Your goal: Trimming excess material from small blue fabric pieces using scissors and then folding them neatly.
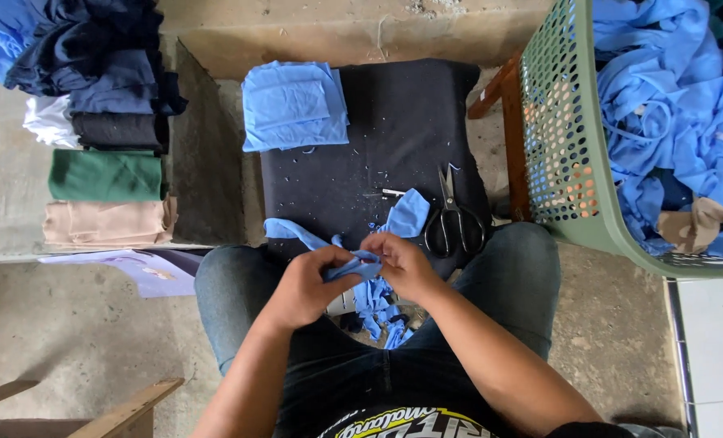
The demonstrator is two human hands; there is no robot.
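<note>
Both hands meet over my lap at the near edge of a black padded work surface (394, 122). My left hand (309, 284) and my right hand (402, 264) pinch the same light blue fabric piece (353, 268), which trails left in a strip and up to a flap by the scissors. Black scissors (452, 219) lie closed on the pad just right of my right hand. A folded stack of light blue cloth (292, 105) rests at the pad's far left corner. Blue scraps (382, 312) hang between my knees.
A green perforated basket (560, 154) full of tangled blue fabric stands at the right on a wooden frame. Folded cloth in navy, white, black, green and beige (106, 174) is stacked on a ledge at the left. A wooden frame (126, 410) shows at bottom left.
</note>
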